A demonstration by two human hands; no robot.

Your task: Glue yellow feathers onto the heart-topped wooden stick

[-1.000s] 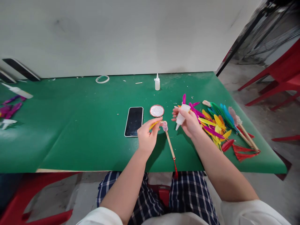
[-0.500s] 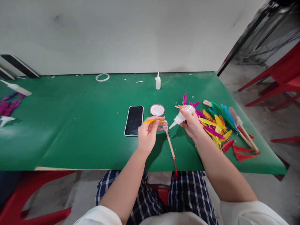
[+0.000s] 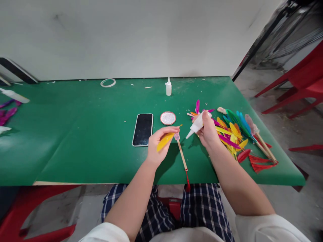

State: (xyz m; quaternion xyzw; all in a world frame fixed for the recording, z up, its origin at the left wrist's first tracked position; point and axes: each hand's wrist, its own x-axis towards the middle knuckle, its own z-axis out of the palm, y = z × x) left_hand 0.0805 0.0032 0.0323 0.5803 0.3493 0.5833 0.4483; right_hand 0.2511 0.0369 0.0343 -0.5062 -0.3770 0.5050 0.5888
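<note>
My left hand (image 3: 157, 144) is closed on a yellow feather (image 3: 165, 141), its quill end poking out past the fingertips. Just by those fingertips is the pale head of a thin wooden stick (image 3: 182, 154); whether the hand touches it I cannot tell. A red tassel (image 3: 188, 185) hangs from the stick's near end, over the table edge. My right hand (image 3: 210, 132) grips a white glue bottle (image 3: 198, 124) whose nozzle slants down to the left, a short way from the stick's head. Beyond the hands lies a round red-rimmed disc (image 3: 168, 118) with a whitish, speckled face.
A phone (image 3: 143, 130) lies left of my left hand. At the back stands a small white bottle (image 3: 168, 87) near a white ring (image 3: 108, 83). Colourful feathers (image 3: 234, 132) and tasselled sticks (image 3: 266, 148) fill the right side. Purple feathers (image 3: 8, 114) lie far left.
The yellow feather has turned in my left hand, its broad end now swung down toward me. The bottle's nozzle has drawn back slightly to the right, away from the stick's head.
</note>
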